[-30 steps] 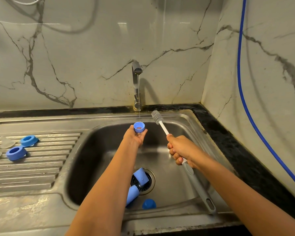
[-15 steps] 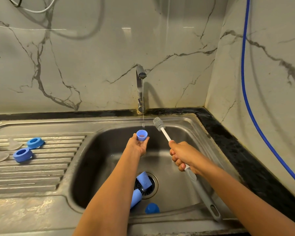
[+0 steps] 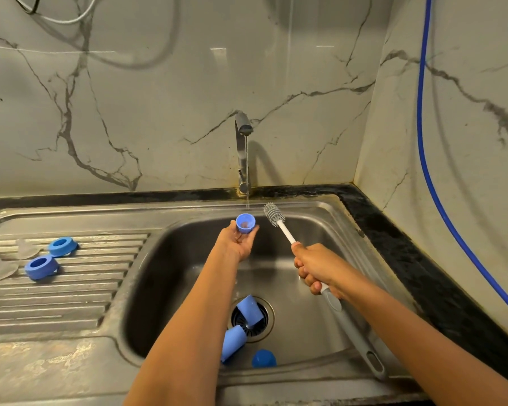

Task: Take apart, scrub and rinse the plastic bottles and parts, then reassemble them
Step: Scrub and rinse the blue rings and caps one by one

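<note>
The left hand (image 3: 236,244) reaches out over the sink (image 3: 170,273), palm turned up. It pinches a small blue cap (image 3: 245,223) between thumb and fingertips. The cap sits at the very tip of the hand, on the side toward the far edge of the sink, with its open mouth tilted toward the camera. It is a short, round cup of light blue plastic, wet, with a pale brownish patch showing inside. A thin stream of water (image 3: 247,171) falls from the tap (image 3: 242,127) straight down to the cap's top edge.

The right hand (image 3: 314,266) is closed in a fist around the handle of a brush (image 3: 273,213). The brush's white stem and grey bristled head point up toward the far edge, just right of the cap and not touching it. The grey end of the handle runs back down to the sink's near right corner.

In the bottom of the sink two light blue bottles lie on their sides. One bottle (image 3: 250,310) rests across the drain (image 3: 264,323). The other bottle (image 3: 232,342) is just beside it toward the near edge, partly hidden by the left forearm. A darker blue domed cap (image 3: 263,358) sits near the sink's near edge.

On the draining board (image 3: 71,303) to the left, toward its far left corner, stand two blue rings (image 3: 62,246) (image 3: 40,267). Clear teats (image 3: 25,249) (image 3: 2,268) lie beside them.
</note>
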